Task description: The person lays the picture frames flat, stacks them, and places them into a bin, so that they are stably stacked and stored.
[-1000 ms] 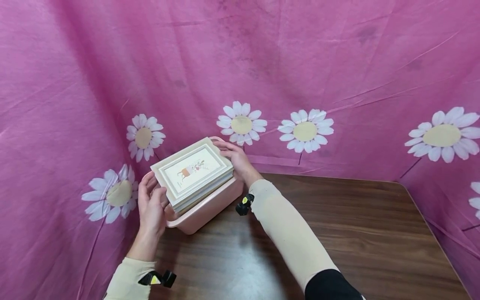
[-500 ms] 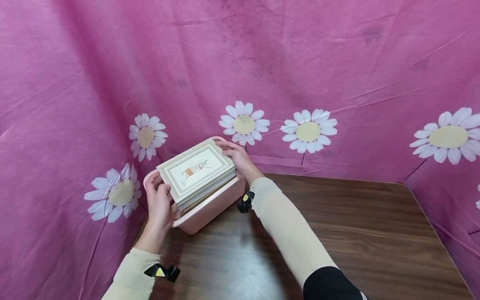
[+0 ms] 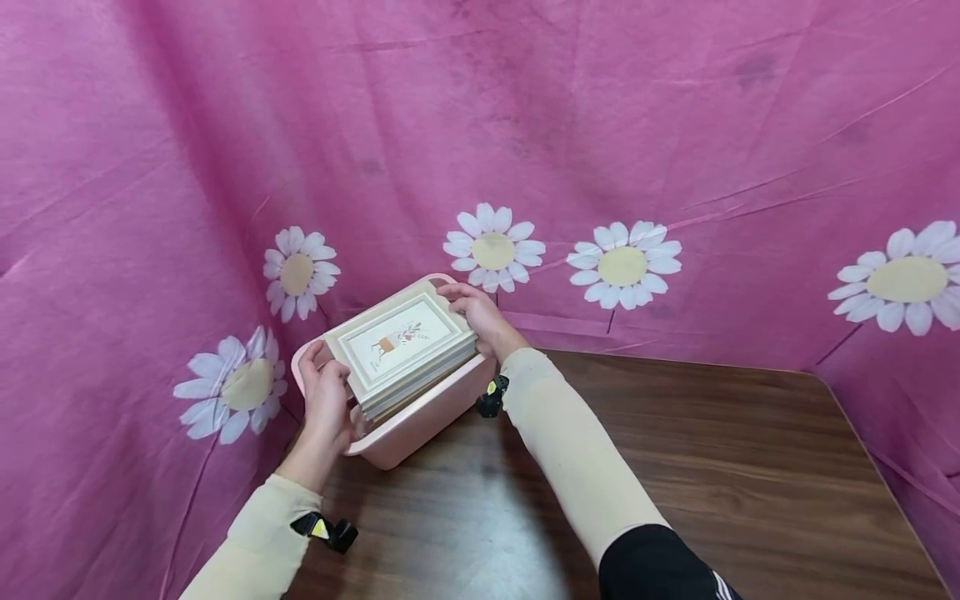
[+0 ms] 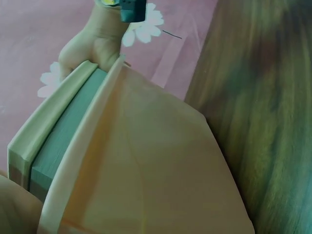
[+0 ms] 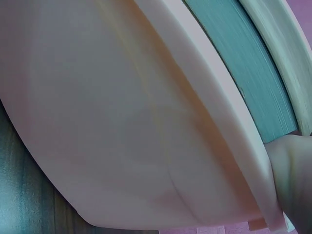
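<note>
A stack of picture frames sits partly inside a pink plastic bin [image 3: 435, 421], its upper part above the rim. The cream top frame [image 3: 363, 379] bears a print of an orange animal with flowers. Beneath it shows a blue-grey frame [image 4: 66, 134], also seen in the right wrist view. My left hand [image 3: 326, 400] grips the stack's near-left end, fingers over the top frame's edge and thumb near its corner. At the opposite end my right hand [image 3: 482, 318] holds the stack, fingertips on the top frame. The lower frames are mostly hidden by the bin wall.
The bin stands on a dark brown wooden table [image 3: 675, 450], at its back left corner. A pink cloth [image 3: 600, 125] with white daisies hangs close behind and to the left of the bin.
The stack of picture frames has gone down a little into the bin, both hands still at its ends. The left hand has moved slightly right and inward. The head view has shifted slightly.
</note>
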### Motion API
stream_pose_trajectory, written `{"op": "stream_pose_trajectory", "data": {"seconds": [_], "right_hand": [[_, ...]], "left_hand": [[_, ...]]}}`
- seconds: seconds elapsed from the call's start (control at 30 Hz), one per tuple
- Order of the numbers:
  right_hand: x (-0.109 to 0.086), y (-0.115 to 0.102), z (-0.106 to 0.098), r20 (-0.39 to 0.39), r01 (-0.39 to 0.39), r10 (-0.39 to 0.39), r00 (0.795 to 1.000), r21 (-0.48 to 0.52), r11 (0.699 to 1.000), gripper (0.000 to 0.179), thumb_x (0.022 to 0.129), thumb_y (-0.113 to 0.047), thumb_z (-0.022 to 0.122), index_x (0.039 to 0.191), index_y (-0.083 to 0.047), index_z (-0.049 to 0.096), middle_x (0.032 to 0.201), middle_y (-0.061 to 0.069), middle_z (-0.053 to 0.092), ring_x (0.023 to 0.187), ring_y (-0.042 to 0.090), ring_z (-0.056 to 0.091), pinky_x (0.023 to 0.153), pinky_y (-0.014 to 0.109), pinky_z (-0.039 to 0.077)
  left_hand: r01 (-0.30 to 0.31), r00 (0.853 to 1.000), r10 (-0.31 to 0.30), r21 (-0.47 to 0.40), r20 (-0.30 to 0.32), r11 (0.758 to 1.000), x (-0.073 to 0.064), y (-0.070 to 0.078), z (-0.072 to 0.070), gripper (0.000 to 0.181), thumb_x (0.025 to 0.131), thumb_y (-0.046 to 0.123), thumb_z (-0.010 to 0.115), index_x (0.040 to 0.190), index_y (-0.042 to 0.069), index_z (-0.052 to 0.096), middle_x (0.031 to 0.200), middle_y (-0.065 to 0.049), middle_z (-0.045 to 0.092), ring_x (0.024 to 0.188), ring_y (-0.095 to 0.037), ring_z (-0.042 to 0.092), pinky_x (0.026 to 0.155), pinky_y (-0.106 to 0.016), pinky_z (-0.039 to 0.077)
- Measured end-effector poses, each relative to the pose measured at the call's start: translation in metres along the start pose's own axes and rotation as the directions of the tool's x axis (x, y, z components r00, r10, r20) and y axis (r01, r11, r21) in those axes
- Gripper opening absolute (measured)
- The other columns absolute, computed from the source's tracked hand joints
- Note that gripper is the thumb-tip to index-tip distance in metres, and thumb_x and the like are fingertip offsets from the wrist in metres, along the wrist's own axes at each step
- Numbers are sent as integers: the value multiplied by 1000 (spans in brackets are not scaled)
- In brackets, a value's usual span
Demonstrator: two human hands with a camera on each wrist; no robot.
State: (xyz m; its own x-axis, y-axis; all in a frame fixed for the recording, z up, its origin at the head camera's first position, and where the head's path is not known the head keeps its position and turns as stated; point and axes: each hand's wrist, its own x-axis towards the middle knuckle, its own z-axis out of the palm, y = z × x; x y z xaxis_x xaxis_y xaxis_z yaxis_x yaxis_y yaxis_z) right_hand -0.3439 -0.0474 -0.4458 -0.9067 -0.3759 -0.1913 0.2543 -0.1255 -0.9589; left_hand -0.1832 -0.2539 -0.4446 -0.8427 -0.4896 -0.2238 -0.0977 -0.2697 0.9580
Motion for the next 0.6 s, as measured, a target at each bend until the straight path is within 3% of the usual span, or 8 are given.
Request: {"op": "stream_pose_trajectory", "data": {"seconds": [0.3, 0.6], "right_hand": [[3, -1, 2, -13, 12, -13, 1000, -76, 997, 45, 101, -2, 48, 138, -14, 71, 156, 2, 58, 122, 24, 63, 91, 31, 57], [10, -2, 3, -9, 7, -7, 1000, -76, 997, 44, 100, -1, 48, 136, -13, 71, 154, 4, 59, 120, 25, 63, 86, 31, 58]], "left_hand": [[-36, 999, 36, -73, -3, 997, 3, 0, 4, 63, 93, -1, 33, 152, 21, 32, 137, 9, 37, 111, -15, 59, 79, -23, 58], [-48, 998, 45, -100, -31, 994, 6, -1, 7, 63, 94, -2, 33, 154, 19, 34, 143, 0, 35, 110, -15, 57, 82, -21, 56]]}}
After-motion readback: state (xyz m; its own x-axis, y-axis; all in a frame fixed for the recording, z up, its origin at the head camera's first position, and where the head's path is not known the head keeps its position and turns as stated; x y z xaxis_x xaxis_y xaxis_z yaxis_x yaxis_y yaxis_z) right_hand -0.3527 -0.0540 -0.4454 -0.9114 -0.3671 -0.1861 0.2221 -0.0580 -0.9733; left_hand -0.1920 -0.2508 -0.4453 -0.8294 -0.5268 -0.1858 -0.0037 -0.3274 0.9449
